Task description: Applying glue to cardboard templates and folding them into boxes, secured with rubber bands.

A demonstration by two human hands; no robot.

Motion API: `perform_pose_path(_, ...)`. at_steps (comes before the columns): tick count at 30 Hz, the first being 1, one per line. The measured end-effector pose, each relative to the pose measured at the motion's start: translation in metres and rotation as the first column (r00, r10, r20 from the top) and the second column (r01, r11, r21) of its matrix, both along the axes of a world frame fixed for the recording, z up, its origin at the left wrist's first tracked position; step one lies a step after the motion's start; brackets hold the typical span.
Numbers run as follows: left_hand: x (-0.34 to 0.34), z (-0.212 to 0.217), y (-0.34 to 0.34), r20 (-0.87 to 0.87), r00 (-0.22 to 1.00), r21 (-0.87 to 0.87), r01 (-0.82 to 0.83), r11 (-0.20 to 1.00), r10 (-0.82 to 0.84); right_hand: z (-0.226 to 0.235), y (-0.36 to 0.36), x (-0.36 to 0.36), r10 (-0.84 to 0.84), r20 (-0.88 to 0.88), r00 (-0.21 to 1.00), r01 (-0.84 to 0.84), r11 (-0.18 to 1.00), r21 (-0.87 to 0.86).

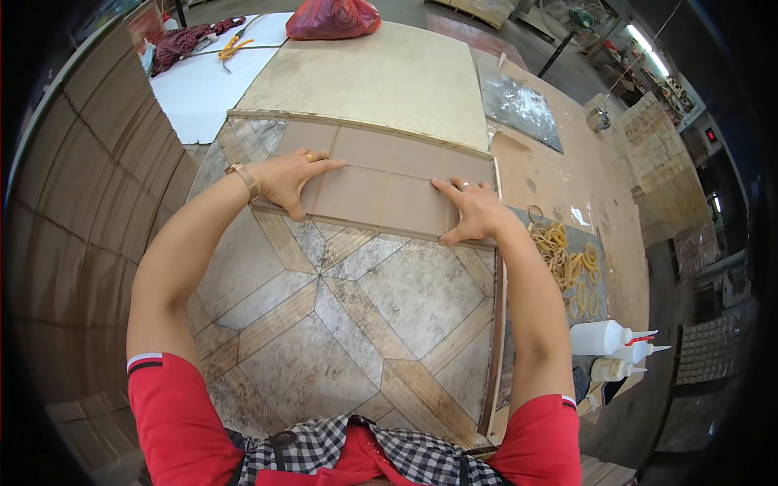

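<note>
Across the far part of the patterned bench (284, 356), brown panels (356, 193) lie in two rows just in front of a wooden strip (365, 128). The left hand (290, 182) rests on the left part of the panels, fingers spread and thumb toward the near edge; the right hand (476, 212) rests likewise near their right end. Both hands are unclenched. Tan rubber bands (555, 257) lie in a heap to the right, with a white squeeze bottle (598, 337) nearer the person.
</note>
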State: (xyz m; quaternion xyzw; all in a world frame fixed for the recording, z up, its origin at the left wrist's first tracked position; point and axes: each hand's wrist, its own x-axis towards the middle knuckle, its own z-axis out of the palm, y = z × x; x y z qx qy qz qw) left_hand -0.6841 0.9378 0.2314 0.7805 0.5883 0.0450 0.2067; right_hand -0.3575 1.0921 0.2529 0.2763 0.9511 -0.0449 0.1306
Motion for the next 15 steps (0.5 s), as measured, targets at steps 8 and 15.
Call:
perform_pose_path(8, 0.037, 0.018, -0.05, -0.169, 0.985, -0.019, -0.03, 0.999, 0.026, 0.004, -0.047, 0.019, -0.009, 0.012, 1.0, 0.01, 0.999, -0.042)
perform_pose_path(15, 0.055, 0.007, -0.103, -0.094, 0.995, 0.022, 0.048, 0.999, -0.045, -0.006, -0.1, 0.056, 0.092, -0.078, 0.993, -0.095, 0.995, -0.023)
